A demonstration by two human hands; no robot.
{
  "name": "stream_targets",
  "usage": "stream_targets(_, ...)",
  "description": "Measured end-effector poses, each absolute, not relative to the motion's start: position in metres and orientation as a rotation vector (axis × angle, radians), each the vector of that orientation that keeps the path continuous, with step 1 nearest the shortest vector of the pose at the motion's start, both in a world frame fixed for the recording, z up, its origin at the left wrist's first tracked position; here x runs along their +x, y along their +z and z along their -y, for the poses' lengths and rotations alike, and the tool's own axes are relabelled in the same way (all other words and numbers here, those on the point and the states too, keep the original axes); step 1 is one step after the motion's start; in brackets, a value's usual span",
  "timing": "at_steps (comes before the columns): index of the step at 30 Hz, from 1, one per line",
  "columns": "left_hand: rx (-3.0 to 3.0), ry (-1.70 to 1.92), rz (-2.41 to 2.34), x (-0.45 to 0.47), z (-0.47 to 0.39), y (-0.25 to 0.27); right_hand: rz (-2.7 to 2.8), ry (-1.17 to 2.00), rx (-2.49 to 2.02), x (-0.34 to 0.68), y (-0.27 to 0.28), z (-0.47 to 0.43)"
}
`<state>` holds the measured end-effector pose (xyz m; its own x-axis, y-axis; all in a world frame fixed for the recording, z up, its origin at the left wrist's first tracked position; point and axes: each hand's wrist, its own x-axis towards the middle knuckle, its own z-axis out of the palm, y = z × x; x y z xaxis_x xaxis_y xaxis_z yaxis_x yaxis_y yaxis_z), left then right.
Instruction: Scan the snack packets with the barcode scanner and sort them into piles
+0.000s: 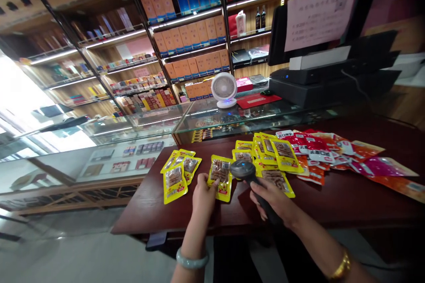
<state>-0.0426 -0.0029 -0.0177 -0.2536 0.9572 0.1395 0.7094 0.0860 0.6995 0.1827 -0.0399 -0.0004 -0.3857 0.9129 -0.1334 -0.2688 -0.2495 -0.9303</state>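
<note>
While the left hand holds a yellow packet by its lower left side, thumb on top, the right hand is closed around the handle of a dark scanner. This packet is near the front of the surface, between a small group of packets and a larger yellow pile, and the scanner's head is just beside its right edge. From where I stand, I think the first danger is a wrong reading: the pile is so near that a small turn of the wrist could aim at a neighbour. The film looks shiny, so reflected light might also disturb the reading. If the scanner swings low to the right, it could push the pile, whose overlapping packets would perhaps slide towards the red packets. The small group lies near the left edge, so a careless push there might drop one.
</note>
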Motion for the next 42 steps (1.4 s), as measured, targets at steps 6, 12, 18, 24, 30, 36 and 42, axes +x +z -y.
stream_targets(6, 1.61, 1.009, -1.921, -0.023, 0.004, -0.019, 1.095, 1.725, -0.933, 0.188, -0.003, 0.038)
stream_targets(12, 1.543, 0.974, -1.924, 0.01, -0.011, -0.012, 1.04, 1.663, -0.946, 0.196, -0.004, 0.037)
stream_targets(18, 1.774, 0.925, -1.665, 0.027, -0.011, -0.006, 1.026, 1.623, -0.995, 0.194, -0.003, 0.038)
stream_targets(24, 1.907, 1.035, -2.027, -0.044, 0.002, -0.013, 1.095, 1.741, -0.958, 0.173, -0.005, 0.037)
stream_targets(30, 1.543, 0.813, -2.815, -0.133, 0.014, -0.009, 1.193, 1.848, -0.899, 0.135, 0.0, 0.03)
stream_targets(36, 1.401, 0.528, -2.72, -0.184, 0.002, -0.005, 1.235, 1.881, -0.87, 0.116, -0.003, 0.031)
stream_targets(42, 1.379, 1.102, -2.315, -0.158, 0.003, -0.021, 1.206, 1.861, -0.901, 0.119, 0.0, 0.025)
